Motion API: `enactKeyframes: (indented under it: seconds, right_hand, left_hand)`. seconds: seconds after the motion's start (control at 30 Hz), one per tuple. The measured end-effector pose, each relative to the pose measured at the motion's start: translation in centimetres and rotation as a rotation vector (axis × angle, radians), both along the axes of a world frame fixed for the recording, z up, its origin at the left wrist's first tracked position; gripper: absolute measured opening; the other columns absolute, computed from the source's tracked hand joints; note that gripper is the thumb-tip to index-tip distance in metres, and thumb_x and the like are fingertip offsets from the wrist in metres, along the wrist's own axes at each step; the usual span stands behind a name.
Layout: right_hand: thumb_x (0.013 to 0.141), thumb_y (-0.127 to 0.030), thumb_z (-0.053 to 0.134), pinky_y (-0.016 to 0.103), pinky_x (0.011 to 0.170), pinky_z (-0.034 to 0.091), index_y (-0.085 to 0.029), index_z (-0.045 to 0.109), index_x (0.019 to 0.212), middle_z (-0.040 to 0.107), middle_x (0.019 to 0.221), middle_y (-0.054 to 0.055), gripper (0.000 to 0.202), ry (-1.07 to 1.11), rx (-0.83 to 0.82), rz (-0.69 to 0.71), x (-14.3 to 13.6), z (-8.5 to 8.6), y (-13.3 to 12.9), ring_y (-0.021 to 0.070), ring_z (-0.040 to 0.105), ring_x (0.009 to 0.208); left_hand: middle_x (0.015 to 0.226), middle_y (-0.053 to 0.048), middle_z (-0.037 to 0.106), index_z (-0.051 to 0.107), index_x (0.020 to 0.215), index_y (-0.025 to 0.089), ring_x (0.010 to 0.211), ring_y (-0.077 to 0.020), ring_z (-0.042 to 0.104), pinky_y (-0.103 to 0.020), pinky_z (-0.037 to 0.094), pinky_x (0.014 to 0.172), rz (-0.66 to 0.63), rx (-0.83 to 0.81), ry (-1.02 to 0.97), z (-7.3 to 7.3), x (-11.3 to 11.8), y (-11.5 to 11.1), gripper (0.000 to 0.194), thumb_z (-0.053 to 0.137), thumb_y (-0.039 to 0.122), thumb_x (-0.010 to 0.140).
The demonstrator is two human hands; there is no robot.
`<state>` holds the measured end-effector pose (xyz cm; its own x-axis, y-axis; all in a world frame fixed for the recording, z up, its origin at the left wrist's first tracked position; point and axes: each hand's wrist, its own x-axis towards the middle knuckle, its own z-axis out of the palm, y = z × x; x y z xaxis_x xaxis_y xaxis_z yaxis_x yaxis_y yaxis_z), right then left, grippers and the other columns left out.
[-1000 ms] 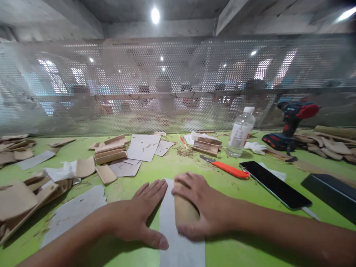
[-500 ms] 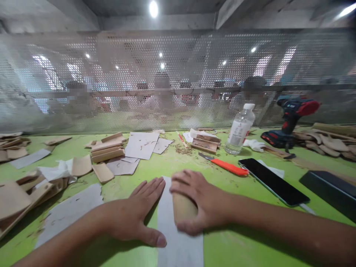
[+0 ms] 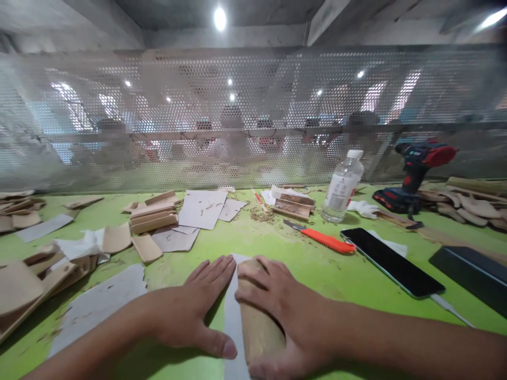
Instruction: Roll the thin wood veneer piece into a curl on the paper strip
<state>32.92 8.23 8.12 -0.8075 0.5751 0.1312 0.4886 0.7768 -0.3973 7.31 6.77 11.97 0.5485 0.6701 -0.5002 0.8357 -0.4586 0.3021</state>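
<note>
My right hand (image 3: 285,311) grips a curved, pale bamboo piece (image 3: 259,327), fingers over its far end and thumb at its near end. The piece rests on a strip of grey-white paper, perhaps sandpaper (image 3: 233,322), whose grit I cannot make out. Flat on the green table (image 3: 190,359), my left hand (image 3: 198,306) has its fingers stretched out and its thumb apart. Its fingertips and thumb tip touch the strip's left edge. Beyond my hands lies an orange utility knife (image 3: 327,240) with its blade out.
A phone (image 3: 392,261) with a cable, a dark block (image 3: 471,277), a water bottle (image 3: 343,187) and a cordless drill (image 3: 420,174) stand or lie to the right. Bamboo pieces (image 3: 154,216) and paper sheets (image 3: 204,208) cover the left. A perforated metal screen (image 3: 253,153) closes the back.
My right hand has slid the bamboo piece along the paper strip toward me. My left hand has stayed in place at the strip's edge.
</note>
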Motion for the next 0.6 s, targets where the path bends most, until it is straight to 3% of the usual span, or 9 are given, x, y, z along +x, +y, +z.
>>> enactKeyframes:
  seconds: [0.07, 0.2, 0.37, 0.53, 0.6]
  right_hand:
    - [0.067, -0.076, 0.076, 0.064, 0.116, 0.027, -0.026, 0.061, 0.137, 0.05, 0.149, 0.014, 0.087, -0.009, -0.006, 0.032, 0.1, 0.1, 0.0, 0.0418, 0.042, 0.133]
    - [0.075, -0.076, 0.07, 0.068, 0.114, 0.026, -0.019, 0.059, 0.14, 0.046, 0.152, 0.021, 0.087, -0.003, 0.029, -0.111, 0.3, -0.2, 0.6, 0.0453, 0.038, 0.136]
    - [0.063, -0.073, 0.08, 0.062, 0.119, 0.023, -0.026, 0.06, 0.136, 0.052, 0.147, 0.012, 0.088, 0.031, 0.017, 0.159, 0.3, -0.4, 1.0, 0.0399, 0.045, 0.131]
    - [0.072, -0.073, 0.073, 0.067, 0.115, 0.026, -0.02, 0.059, 0.139, 0.048, 0.151, 0.02, 0.086, 0.031, 0.034, -0.018, 0.3, -0.5, 1.0, 0.0442, 0.038, 0.137]
    - [0.069, -0.073, 0.074, 0.066, 0.117, 0.024, -0.022, 0.059, 0.139, 0.05, 0.148, 0.018, 0.088, 0.051, 0.033, 0.056, 0.2, -0.6, 0.7, 0.043, 0.041, 0.134]
  left_hand:
    - [0.166, -0.012, -0.018, -0.01, 0.164, 0.011, 0.155, -0.0343, -0.014, -0.052, 0.006, 0.126, 0.012, -0.01, 0.01, 0.1, 0.1, 0.0, 0.132, 0.061, 0.088, 0.083]
    - [0.167, -0.011, -0.019, -0.013, 0.164, 0.012, 0.155, -0.0339, -0.014, -0.052, 0.006, 0.126, 0.009, -0.005, 0.001, 0.1, 0.1, 0.1, 0.132, 0.06, 0.087, 0.083]
    - [0.167, -0.011, -0.019, -0.01, 0.164, 0.011, 0.155, -0.0332, -0.014, -0.051, 0.004, 0.126, 0.005, -0.017, 0.011, 0.1, 0.0, 0.1, 0.132, 0.06, 0.088, 0.083]
    - [0.167, -0.011, -0.02, -0.014, 0.163, 0.012, 0.156, -0.0326, -0.014, -0.051, 0.006, 0.126, 0.015, -0.011, 0.015, 0.1, 0.0, 0.1, 0.133, 0.062, 0.086, 0.083]
    - [0.167, -0.012, -0.019, -0.011, 0.164, 0.011, 0.156, -0.0328, -0.013, -0.051, 0.006, 0.126, 0.006, -0.012, 0.013, 0.1, 0.1, 0.1, 0.132, 0.062, 0.085, 0.083]
